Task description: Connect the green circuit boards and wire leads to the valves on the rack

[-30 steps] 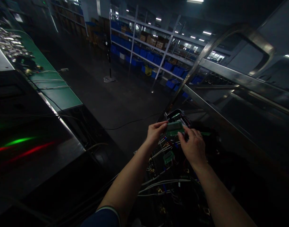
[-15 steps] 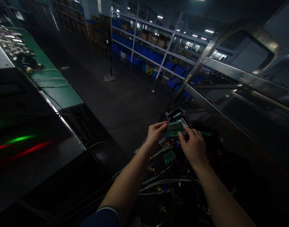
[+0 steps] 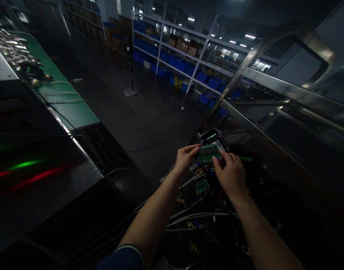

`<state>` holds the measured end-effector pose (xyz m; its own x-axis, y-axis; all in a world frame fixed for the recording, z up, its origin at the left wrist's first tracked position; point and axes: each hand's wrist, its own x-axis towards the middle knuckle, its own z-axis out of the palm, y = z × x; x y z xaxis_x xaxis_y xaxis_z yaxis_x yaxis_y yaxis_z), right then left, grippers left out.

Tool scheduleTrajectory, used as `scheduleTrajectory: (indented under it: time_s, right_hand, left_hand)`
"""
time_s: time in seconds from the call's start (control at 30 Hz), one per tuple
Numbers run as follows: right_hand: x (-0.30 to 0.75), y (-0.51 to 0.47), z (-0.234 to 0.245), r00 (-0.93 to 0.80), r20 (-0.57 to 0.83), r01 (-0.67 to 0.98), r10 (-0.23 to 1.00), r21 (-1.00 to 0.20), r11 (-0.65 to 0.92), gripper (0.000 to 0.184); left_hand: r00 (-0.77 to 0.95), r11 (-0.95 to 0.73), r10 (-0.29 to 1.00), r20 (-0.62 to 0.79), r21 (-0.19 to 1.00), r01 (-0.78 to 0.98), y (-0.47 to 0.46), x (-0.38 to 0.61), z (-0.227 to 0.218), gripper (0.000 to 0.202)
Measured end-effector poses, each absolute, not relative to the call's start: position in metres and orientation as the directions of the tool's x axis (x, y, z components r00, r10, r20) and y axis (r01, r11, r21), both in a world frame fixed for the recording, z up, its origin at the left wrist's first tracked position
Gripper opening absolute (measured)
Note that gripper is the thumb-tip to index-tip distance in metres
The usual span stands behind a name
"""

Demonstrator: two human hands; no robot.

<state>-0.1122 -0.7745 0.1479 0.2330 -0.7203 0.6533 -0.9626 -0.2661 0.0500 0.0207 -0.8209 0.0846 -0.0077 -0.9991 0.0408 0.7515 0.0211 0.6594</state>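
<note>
A green circuit board (image 3: 206, 159) with a dark rectangular display on its face is held up between both hands. My left hand (image 3: 186, 159) pinches its left edge between thumb and fingers. On the opposite edge, my right hand (image 3: 231, 170) grips it, thumb in front. Just behind the board sits an open housing (image 3: 215, 137) with wires inside. Below it lies a second, smaller green board (image 3: 201, 186) among white cables (image 3: 197, 215) and brass-coloured fittings. Much of the area under my hands is too dark to make out.
A metal tube frame (image 3: 239, 75) rises at the right. On the left stands a green-topped bench (image 3: 73, 112) with a pile of shiny parts (image 3: 14, 48). Shelving (image 3: 183, 56) with blue bins and cartons lines the back. A thin black cable (image 3: 157, 143) crosses the floor.
</note>
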Motion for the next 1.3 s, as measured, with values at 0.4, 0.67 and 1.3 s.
scheduleTrajectory:
  time_s: [0.4,0.67,1.3]
  right_hand:
    - [-0.1122,-0.7755,0.1453,0.249,0.682,-0.959,-0.688,0.076,-0.272,0.037]
    - [-0.112,-0.7751,0.1457,0.243,0.682,-0.96,-0.69,0.064,-0.274,0.037]
    - [-0.1121,-0.775,0.1459,0.257,0.679,-0.956,-0.688,0.075,-0.283,0.038]
  left_hand:
    - [-0.013,0.011,-0.999,0.031,0.659,0.752,-0.8202,0.0209,0.0838,0.039]
    - [-0.006,0.014,-1.0,0.029,0.654,0.757,-0.8202,0.0203,0.0838,0.037]
    - [0.004,0.037,-0.999,0.051,0.662,0.749,-0.8216,0.019,0.0807,0.035]
